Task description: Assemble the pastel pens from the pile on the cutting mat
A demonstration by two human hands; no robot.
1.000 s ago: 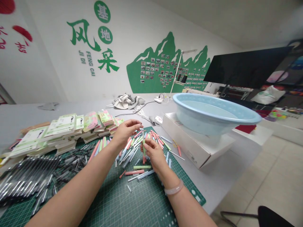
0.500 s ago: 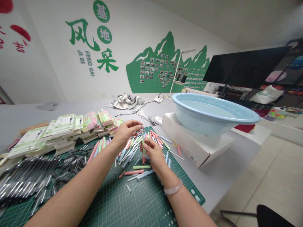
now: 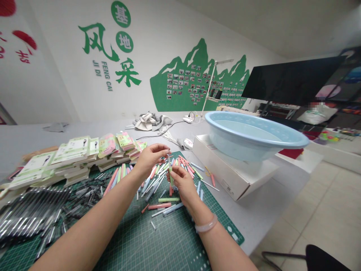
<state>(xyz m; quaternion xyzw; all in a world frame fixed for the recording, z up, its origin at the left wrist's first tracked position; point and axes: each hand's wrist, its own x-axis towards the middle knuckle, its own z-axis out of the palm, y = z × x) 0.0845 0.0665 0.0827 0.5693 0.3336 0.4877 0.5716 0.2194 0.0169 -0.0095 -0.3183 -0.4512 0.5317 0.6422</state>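
My right hand (image 3: 182,183) is closed around a slim pen (image 3: 171,180) with a green barrel, held roughly upright over the cutting mat (image 3: 158,237). At the pen's thin upper end, my left hand (image 3: 152,160) is closed in a pinch; the exact tip is too small to make out. Below and behind both hands lie loose pen parts in pink, green, blue and white. Among them are a green tube (image 3: 168,200) and a pink tube (image 3: 159,206) just under my right hand. A short white piece (image 3: 153,225) rests nearer to me on the mat.
Black pens (image 3: 34,210) are heaped at the left, with stacked paper packs (image 3: 72,150) behind. A blue basin (image 3: 254,145) sits on a white box (image 3: 225,173) at the right. Grey cloth (image 3: 149,121) and a cable lie toward the wall. A black chair (image 3: 324,259) stands lower right.
Almost nothing differs. Both hands keep their grip on the pen in the same place, with hardly any visible movement.
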